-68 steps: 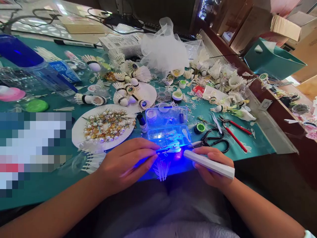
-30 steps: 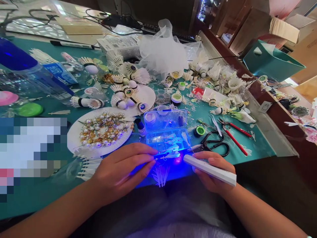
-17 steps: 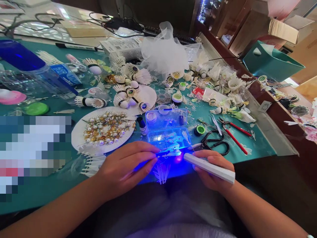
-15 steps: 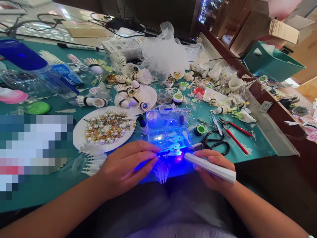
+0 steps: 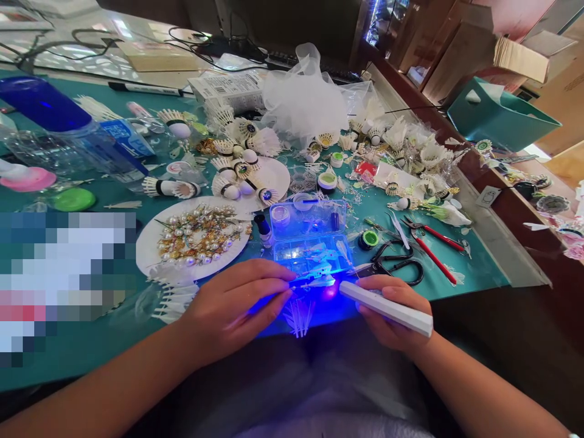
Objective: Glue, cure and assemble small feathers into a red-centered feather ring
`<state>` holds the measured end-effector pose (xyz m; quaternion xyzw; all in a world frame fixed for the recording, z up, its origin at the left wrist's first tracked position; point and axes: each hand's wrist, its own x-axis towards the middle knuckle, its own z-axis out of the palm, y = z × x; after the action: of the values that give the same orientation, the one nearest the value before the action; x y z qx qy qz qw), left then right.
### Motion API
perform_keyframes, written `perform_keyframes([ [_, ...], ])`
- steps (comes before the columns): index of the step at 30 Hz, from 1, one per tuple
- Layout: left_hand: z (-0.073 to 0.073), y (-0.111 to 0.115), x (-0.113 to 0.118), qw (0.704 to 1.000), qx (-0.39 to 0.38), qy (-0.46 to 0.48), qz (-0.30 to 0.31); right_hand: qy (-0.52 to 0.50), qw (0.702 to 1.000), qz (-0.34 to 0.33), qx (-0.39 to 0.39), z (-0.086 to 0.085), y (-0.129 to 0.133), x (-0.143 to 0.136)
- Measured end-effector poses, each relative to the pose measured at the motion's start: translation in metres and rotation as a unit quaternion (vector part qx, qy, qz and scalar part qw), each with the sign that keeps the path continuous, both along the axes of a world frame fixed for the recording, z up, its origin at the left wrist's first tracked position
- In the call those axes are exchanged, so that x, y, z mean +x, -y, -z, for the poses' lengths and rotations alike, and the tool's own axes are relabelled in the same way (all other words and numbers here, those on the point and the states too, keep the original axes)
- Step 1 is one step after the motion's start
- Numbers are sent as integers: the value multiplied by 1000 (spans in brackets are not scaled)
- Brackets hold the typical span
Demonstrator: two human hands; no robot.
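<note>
In my right hand (image 5: 396,310) is a white UV lamp (image 5: 387,307), its tip casting blue-violet light to the left. My left hand (image 5: 241,301) pinches the stem end of a small feather piece (image 5: 319,281), which lies in that glow just off the lamp's tip. Behind the feather stands an opened clear compartment box (image 5: 310,237) with small pieces inside. Several cut feather pieces (image 5: 300,317) lie fanned out below my fingers at the table's edge. A small dark-capped bottle (image 5: 262,230) stands left of the box.
A white plate (image 5: 146,243) of pearl and gold sprigs stands to the left. Black scissors (image 5: 392,264) and red-handled pliers (image 5: 433,258) lie on the right. Shuttlecocks (image 5: 230,187) and white tulle (image 5: 303,97) crowd the back. A blue-capped bottle (image 5: 68,128) leans at far left.
Both hands, the lamp and the feather piece hold nearly the same place. The view has shifted very slightly.
</note>
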<state>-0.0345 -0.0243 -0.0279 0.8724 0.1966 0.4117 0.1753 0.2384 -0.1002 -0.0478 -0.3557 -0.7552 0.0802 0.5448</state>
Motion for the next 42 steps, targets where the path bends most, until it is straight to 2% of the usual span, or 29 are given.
perform_keyframes([
  [7, -1, 0, 0, 1000, -10, 3, -2, 2, 1000, 7, -10, 0, 0, 0],
  [16, 10, 1, -2, 999, -29, 18, -7, -2, 1000, -5, -10, -1, 0, 1],
  [24, 0, 0, -1, 1000, -16, 8, 2, 2, 1000, 0, -16, 1, 1, 1],
  [32, 5, 0, -1, 1000, -15, 23, -1, -5, 1000, -12, -8, -2, -1, 0],
  [42, 4, 0, -2, 1000, -7, 8, 4, -11, 1000, -9, -10, -1, -1, -1],
])
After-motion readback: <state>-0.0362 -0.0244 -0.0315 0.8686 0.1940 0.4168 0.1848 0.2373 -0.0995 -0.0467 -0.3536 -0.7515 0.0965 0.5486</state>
